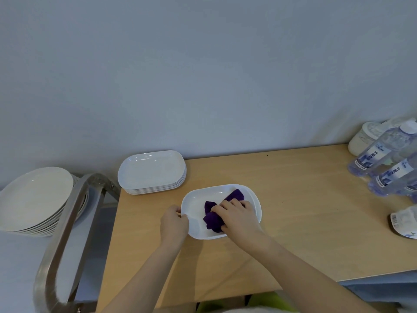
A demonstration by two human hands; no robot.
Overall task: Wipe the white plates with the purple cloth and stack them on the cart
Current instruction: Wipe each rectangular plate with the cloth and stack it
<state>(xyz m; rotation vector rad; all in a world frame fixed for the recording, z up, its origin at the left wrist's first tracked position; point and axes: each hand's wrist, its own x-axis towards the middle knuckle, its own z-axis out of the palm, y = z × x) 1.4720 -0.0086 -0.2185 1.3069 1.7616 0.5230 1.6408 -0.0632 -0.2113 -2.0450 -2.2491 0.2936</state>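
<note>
A white oblong plate (196,201) lies on the wooden table (293,211) in front of me. My left hand (173,221) grips its left rim. The purple cloth (213,216) sits bunched inside the plate, and my right hand (238,214) presses down on it with fingers curled over the fabric. Behind and to the left, at the table's back corner, stands a stack of several white oblong plates (151,171). On the cart (22,267) at the left rests a stack of round white plates (33,197).
The cart's metal handle (67,222) arches between the cart top and the table's left edge. Water bottles (383,159) and a white lidded container (363,136) crowd the table's right end. A wall runs right behind the table.
</note>
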